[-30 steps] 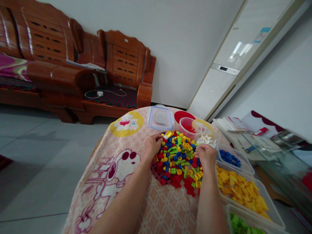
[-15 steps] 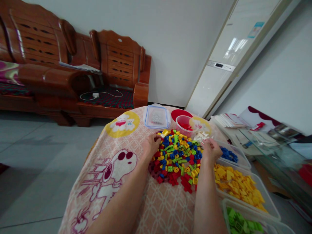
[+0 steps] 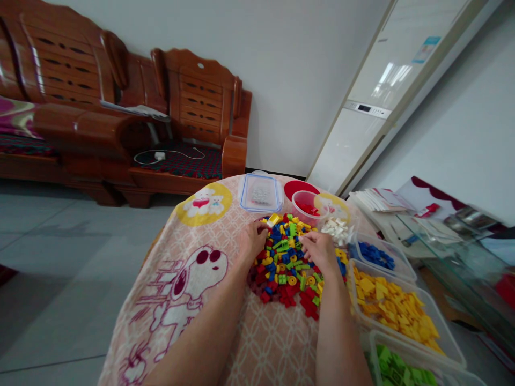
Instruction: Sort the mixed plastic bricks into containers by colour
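Bricks [image 3: 287, 265] heaped mid-tabletop [image 3: 225, 225], red, blue, yellow & green mixed. Left hand [image 3: 252, 242] curled at heap's left edge, fingertips in among them; can't tell if it's got one. Right hand [image 3: 319, 251] on the right side, fingers bent down, grip unclear too. Yellow-brick tub [image 3: 434, 313] just beside.

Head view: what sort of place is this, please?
Most likely a living room in a home: a carved wooden sofa stands by the wall, a tall air conditioner stands in the corner, and toy bricks lie on a cartoon cloth.
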`<state>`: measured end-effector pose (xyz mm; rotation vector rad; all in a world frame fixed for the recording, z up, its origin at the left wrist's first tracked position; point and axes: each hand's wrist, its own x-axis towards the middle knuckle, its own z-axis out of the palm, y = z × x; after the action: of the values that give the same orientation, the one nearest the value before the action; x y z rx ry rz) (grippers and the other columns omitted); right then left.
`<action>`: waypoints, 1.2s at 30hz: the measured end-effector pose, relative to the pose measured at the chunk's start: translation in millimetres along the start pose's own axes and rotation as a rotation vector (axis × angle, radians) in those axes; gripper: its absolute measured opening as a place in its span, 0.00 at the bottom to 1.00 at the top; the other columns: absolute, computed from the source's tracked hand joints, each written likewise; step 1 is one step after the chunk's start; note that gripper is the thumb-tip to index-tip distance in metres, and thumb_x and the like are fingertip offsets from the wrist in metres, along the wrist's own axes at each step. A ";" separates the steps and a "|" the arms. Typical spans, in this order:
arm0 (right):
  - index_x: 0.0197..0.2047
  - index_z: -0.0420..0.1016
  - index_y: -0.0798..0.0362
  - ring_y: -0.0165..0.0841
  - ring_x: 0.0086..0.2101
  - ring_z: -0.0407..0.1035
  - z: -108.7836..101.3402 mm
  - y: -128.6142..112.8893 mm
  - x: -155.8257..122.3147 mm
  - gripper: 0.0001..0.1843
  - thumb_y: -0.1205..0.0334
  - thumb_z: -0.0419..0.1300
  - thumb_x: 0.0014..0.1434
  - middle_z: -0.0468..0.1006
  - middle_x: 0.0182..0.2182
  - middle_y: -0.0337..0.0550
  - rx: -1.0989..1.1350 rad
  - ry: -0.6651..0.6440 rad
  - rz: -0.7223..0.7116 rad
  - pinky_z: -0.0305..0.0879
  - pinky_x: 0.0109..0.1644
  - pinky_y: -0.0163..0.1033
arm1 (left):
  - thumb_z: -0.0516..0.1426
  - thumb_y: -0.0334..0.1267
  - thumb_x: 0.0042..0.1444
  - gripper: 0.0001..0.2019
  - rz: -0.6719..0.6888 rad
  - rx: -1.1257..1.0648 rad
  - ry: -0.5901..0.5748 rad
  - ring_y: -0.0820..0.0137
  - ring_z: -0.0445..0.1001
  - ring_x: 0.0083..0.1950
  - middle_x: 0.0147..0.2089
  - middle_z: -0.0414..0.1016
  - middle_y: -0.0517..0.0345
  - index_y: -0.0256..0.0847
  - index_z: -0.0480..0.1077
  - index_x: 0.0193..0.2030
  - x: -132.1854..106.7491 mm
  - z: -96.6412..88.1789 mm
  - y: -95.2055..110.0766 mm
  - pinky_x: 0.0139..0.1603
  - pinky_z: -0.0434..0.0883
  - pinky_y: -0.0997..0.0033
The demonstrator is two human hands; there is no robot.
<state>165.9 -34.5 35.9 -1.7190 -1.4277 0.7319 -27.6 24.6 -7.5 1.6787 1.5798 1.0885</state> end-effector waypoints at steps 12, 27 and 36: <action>0.27 0.78 0.52 0.30 0.24 0.69 15.7 -15.1 -6.2 0.06 0.59 0.62 0.48 0.75 0.20 0.37 -0.355 -0.146 -0.148 0.61 0.28 0.32 | 0.55 0.33 0.53 0.12 0.003 0.014 -0.009 0.68 0.75 0.37 0.38 0.80 0.55 0.39 0.79 0.40 0.1 -0.8 1.0 0.42 0.68 0.70; 0.34 0.64 0.53 0.34 0.35 0.77 -39.3 42.6 15.5 0.17 0.53 0.64 0.47 0.77 0.29 0.43 0.949 0.916 -0.044 0.77 0.45 0.43 | 0.56 0.32 0.52 0.11 -0.035 -0.009 -0.006 0.69 0.75 0.36 0.35 0.80 0.57 0.41 0.79 0.39 -1.2 -1.7 5.7 0.39 0.68 0.71; 0.34 0.63 0.52 0.31 0.44 0.75 -56.8 51.6 8.3 0.07 0.63 0.57 0.50 0.76 0.39 0.47 1.072 1.044 0.011 0.72 0.55 0.42 | 0.56 0.33 0.52 0.12 -0.014 0.011 -0.004 0.68 0.75 0.37 0.37 0.81 0.55 0.40 0.80 0.40 -0.2 0.1 1.9 0.40 0.68 0.70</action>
<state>241.7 -41.5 23.5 -0.9315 -0.1768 0.3453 -26.5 24.2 -6.0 1.6734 1.5952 1.0710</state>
